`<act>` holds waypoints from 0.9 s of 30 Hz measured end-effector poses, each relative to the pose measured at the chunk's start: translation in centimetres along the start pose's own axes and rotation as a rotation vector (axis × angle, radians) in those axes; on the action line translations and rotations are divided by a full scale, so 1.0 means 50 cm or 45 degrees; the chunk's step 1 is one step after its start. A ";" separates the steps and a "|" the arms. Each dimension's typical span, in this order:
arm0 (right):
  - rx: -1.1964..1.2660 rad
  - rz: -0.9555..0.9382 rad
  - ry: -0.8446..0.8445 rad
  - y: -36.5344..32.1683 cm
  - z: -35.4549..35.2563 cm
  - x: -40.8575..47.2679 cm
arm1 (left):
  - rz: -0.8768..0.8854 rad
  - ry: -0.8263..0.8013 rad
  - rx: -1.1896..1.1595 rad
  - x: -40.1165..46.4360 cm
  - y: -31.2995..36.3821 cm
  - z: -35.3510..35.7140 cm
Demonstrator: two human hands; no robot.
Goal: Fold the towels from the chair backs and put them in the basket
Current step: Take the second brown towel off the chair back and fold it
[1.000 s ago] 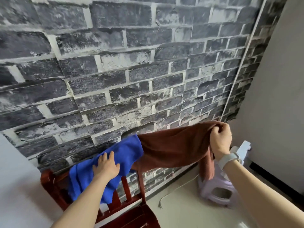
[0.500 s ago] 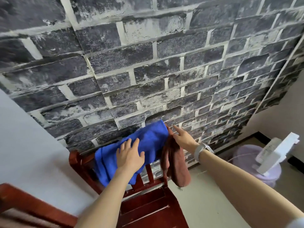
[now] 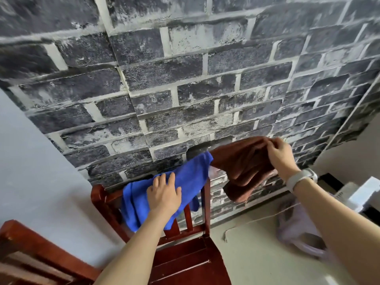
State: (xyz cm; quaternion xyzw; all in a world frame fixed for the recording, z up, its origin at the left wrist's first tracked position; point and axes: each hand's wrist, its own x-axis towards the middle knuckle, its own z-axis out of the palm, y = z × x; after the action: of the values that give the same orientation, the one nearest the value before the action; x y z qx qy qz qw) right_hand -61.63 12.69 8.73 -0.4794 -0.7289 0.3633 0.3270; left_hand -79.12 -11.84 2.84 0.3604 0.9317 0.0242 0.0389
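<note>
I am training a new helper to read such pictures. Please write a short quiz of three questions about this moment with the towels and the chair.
1. True or false: the brown terry towel lies folded on the seat of the red-brown wooden chair.
2. Which hand presses flat on the blue microfibre towel on the chair back? A) left B) right
3. Fill in: the right hand pinches the ______ towel.

Key
1. False: it hangs in the air, held up at the right.
2. A, the left hand.
3. brown
</note>
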 end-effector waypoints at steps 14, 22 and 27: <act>0.171 -0.031 -0.080 0.006 -0.181 -0.150 | 0.234 0.204 -0.453 -0.067 0.090 -0.031; 0.656 0.307 -0.432 0.029 -0.159 -0.261 | 0.325 -0.249 -1.436 -0.206 0.227 0.002; 0.001 -0.017 -0.294 0.054 -0.175 -0.270 | 0.239 0.021 -1.511 -0.173 0.154 -0.066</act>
State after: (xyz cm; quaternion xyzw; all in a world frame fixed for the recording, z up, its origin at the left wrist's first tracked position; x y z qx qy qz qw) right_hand -48.73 2.68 9.28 -0.4293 -0.7647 0.4142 0.2436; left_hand -67.91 -12.02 7.17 0.3578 0.7235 0.5463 0.2240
